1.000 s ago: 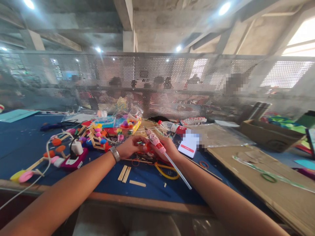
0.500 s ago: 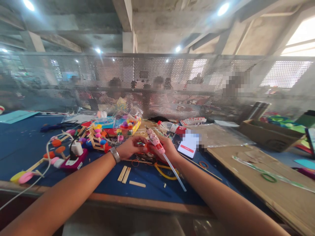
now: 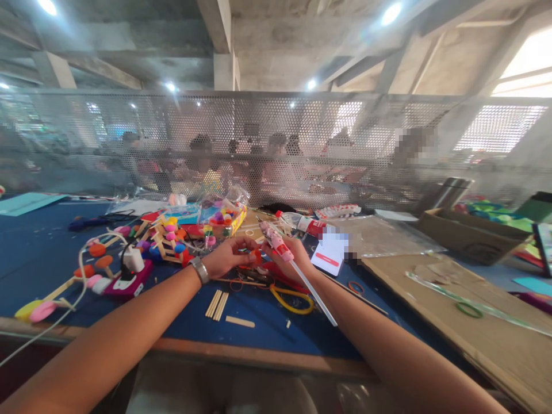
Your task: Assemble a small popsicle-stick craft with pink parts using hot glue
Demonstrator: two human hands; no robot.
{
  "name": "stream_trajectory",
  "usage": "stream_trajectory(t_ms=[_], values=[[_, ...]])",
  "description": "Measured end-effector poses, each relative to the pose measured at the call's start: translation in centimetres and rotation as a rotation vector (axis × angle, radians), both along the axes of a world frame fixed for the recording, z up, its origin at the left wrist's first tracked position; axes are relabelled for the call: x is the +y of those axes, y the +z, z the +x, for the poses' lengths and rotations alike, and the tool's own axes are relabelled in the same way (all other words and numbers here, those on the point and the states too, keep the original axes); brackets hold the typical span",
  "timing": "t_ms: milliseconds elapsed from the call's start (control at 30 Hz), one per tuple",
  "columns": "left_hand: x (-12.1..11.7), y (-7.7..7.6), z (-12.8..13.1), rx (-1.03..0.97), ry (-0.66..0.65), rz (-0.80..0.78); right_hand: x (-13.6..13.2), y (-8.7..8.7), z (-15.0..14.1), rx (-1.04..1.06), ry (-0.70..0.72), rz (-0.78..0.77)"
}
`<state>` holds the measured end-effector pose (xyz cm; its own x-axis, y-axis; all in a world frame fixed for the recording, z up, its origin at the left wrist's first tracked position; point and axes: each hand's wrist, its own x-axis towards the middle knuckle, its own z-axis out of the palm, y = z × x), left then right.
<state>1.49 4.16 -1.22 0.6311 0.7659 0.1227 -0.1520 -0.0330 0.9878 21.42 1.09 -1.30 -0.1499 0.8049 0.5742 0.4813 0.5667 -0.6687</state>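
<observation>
My right hand (image 3: 296,260) is closed around a pink patterned hot glue gun (image 3: 276,242). Its nozzle points away from me, and a long clear glue stick (image 3: 317,298) sticks out of the back over my wrist. Close to its left, my left hand (image 3: 227,257) pinches a small orange-red piece (image 3: 251,259), partly hidden by the fingers; its exact kind is unclear. Below the hands lie several wooden sticks (image 3: 217,305) side by side, a single flat stick (image 3: 240,321) and a yellow loop (image 3: 293,302).
Colourful pompom-and-stick constructions (image 3: 166,238) and a purple power strip (image 3: 127,280) with a white plug stand left. A phone (image 3: 330,252) and a plastic bottle (image 3: 302,223) lie beyond my right hand. Cardboard (image 3: 431,305) covers the right side. A perforated metal screen (image 3: 259,126) stands behind.
The glue gun has turned slightly in my right hand, its glue stick's rear end swinging right and a little up. My left hand still pinches the orange-red piece.
</observation>
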Motion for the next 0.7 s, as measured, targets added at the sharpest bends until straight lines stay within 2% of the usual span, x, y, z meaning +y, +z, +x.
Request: stream_trajectory(t_ms=[200, 367, 700], values=[[-0.19, 0.18, 0.05, 0.001, -0.024, -0.051, 0.34, -0.17, 0.14, -0.028, 0.073, 0.075], [-0.35, 0.11, 0.17, 0.006, -0.046, -0.078, 0.27, -0.14, -0.02, -0.109, 0.149, 0.074], [-0.41, 0.24, 0.24, 0.007, -0.071, -0.101, -0.18, -0.14, -0.08, -0.081, 0.109, 0.021]])
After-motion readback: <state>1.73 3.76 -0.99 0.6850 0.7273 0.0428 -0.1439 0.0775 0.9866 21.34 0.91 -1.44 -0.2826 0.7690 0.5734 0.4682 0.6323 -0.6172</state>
